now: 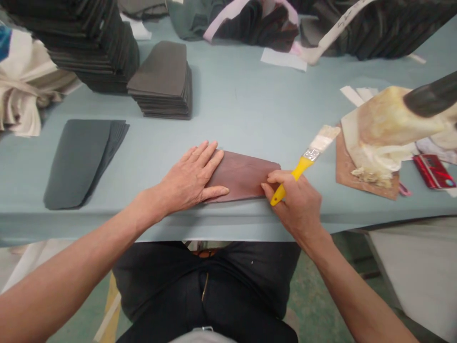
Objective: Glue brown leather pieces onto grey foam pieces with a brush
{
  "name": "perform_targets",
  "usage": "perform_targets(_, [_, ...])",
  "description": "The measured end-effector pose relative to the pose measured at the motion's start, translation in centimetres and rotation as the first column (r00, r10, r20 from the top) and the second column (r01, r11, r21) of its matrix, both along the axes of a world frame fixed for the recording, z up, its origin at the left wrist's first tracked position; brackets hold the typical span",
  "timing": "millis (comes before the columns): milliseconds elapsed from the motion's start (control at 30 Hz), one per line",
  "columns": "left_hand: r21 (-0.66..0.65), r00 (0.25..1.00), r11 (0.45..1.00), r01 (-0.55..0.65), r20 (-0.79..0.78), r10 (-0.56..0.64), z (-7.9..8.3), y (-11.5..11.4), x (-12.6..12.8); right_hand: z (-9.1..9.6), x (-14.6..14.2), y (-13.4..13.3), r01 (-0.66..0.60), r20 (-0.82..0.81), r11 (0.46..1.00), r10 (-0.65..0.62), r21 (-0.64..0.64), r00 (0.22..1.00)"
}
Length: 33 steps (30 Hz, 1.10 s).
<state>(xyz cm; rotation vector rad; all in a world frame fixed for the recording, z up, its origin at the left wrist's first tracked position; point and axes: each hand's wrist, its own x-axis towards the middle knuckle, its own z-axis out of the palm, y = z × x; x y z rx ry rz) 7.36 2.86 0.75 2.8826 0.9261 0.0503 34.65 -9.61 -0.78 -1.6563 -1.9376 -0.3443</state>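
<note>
The sheet (246,176), reddish-brown, lies at the centre of the view, near the front edge of the table (235,107). The left hand (191,178) rests flat over its nine o'clock end, fingers straight and spread. The right hand (298,195) curls round the brush (303,164), its fingertips at the sheet's three o'clock end; whether they also pinch that edge, I cannot tell. The bristles point to one o'clock, clear of the sheet.

The brush could be the likeliest trouble: with the hand busy at the sheet, a turn of the wrist might swing the bristles down and smear the surface. If the left palm eases off, the sheet might skid or curl, and a pull towards six o'clock could carry it over the table edge.

Between two and three o'clock, the bottle (383,116) leans over a board (345,164) with pale residue; a careless right elbow could knock it towards the phone (433,171).
</note>
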Motion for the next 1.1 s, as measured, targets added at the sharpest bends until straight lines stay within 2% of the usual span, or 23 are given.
perform_targets(167, [-0.032, 1.000, 0.999, -0.022, 0.007, 0.022, 0.3, -0.2, 0.3, 0.1, 0.1, 0.0, 0.010, -0.006, 1.000, -0.010, -0.020, 1.000])
perform_targets(567, [0.028, 0.999, 1.000, -0.006, -0.038, 0.007, 0.7, -0.1, 1.4, 0.0, 0.3, 0.2, 0.029, 0.011, 0.999, -0.028, -0.045, 1.000])
perform_targets(733, [0.052, 0.998, 0.997, 0.057, 0.001, -0.057, 0.8, -0.4, 2.0, 0.0, 0.3, 0.3, 0.030, -0.002, 0.998, -0.030, -0.056, 1.000])
perform_targets(933, [-0.025, 0.962, 0.963, 0.267, 0.070, -0.265, 0.8, -0.8, 3.2, 0.0, 0.2, 0.4, 0.024, -0.026, 0.997, -0.026, -0.078, 0.999])
perform_targets(1100, [-0.049, 0.966, 0.965, 0.259, 0.019, -0.258, 0.8, -0.5, 4.8, -0.1, 0.1, 0.3, 0.021, -0.044, 0.997, -0.024, -0.072, 0.999])
